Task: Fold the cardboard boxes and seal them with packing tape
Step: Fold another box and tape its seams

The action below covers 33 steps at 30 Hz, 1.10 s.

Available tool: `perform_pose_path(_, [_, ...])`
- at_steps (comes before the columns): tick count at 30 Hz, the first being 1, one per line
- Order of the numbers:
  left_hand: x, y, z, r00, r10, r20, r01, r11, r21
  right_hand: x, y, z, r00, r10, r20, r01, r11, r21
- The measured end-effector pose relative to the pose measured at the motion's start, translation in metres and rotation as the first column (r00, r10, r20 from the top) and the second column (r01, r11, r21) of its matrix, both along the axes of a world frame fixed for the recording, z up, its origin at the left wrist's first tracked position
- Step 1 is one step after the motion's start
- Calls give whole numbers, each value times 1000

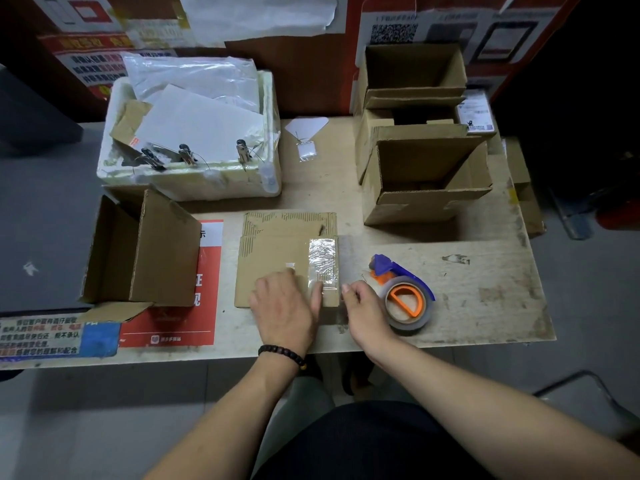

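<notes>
While your left hand [282,304] lies flat on the near part of the box [287,259], fingers straight and pressing the tape [323,259] down, keep that pressure steady so the cardboard does not slide on the table [485,299]. The box sits near the table's middle, a little toward you, its torn top skin showing at the far edge. The clear tape runs along its right side and looks wrinkled, so I would judge it needs smoothing from the middle outward to drive out the air.

Your right hand [365,311] is at the box's near right corner, fingers curled under. Whether it pinches the tape's loose end or simply rests against the edge, I cannot tell. If it does hold the end, draw it taut over the corner before pressing it down the side; slack there will probably lift.

The dispenser [403,294] lies just right of that hand, touched by neither hand and close enough to reach for the next strip. Finished boxes [426,174] stand open at the far right, another box [142,251] at the left.
</notes>
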<state>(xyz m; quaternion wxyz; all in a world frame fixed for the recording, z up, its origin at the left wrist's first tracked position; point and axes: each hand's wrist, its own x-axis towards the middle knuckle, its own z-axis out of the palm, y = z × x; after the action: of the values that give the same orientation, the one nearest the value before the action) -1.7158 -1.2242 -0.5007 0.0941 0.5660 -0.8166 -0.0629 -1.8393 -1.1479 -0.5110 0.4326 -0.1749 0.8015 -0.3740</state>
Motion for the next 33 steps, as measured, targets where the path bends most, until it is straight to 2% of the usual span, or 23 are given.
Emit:
perform_pose_path(3, [9, -3, -4, 995, 89, 41, -89, 996, 16, 2, -1, -6, 998, 37, -41, -37, 999, -6])
perform_pose_path(8, [-8, -3, -8, 988, 112, 105, -130, 974, 187, 10, -4, -10, 999, 28, 17, -28, 1000, -3])
perform_pose_path(11, [-11, -1, -13, 987, 112, 116, -131, 977, 170, 13, -2, -13, 999, 2, 45, -2, 1000, -14])
perform_pose_path(15, [-7, 0, -21, 989, 135, 58, -140, 984, 106, 15, -6, -18, 984, -32, 178, 17, 997, 80])
perform_pose_path(17, [-6, -1, -23, 989, 139, 49, -144, 985, 98, 9, -9, -19, 988, 13, 153, -32, 992, 124])
perform_pose_path(20, [-1, -2, -25, 988, 151, 22, -152, 986, 69, -2, -7, -4, 991, 118, -64, -105, 979, 177])
perform_pose_path(23, [5, -3, -27, 987, 160, -8, -160, 986, 39, -5, -4, 15, 946, 236, -222, -221, 971, 92])
perform_pose_path(28, [7, -4, -29, 985, 169, -26, -168, 986, 21, -12, -11, 25, 835, 513, -198, -483, 856, 185])
perform_pose_path(31, [8, -4, -30, 985, 169, -34, -169, 986, 2, -27, -16, 29, 844, 534, -55, -520, 839, 163])
perform_pose_path(33, [8, -3, -30, 985, 169, -38, -169, 986, -4, -32, -22, 33, 846, 532, -38, -519, 838, 167])
